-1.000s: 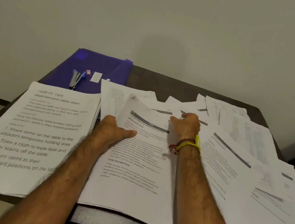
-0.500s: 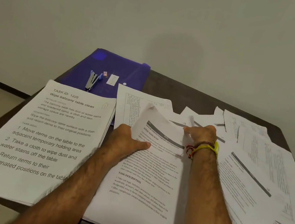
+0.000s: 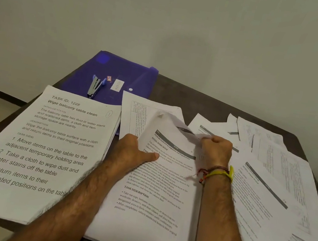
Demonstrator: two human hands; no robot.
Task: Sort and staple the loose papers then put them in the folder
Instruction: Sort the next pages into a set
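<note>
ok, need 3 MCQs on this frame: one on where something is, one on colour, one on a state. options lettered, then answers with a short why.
1. Where does the stapler lie?
A. On the folder
B. On the scattered sheets at the right
C. In the left hand

2. What colour is the folder?
A. Red
B. Purple-blue
C. Green

3. What is the right hand doing?
A. Resting flat and open on the table
B. Holding the stapler
C. Gripping the top corner of a sheet, bent up

Answers:
1. A: the stapler sits on the folder at the table's far left corner, beside a small white label.
2. B: its cover is purple-blue against the dark table.
3. C: the fingers are curled round the sheet's upper right corner, which curls up off the pile, while the left hand holds its left edge.
</note>
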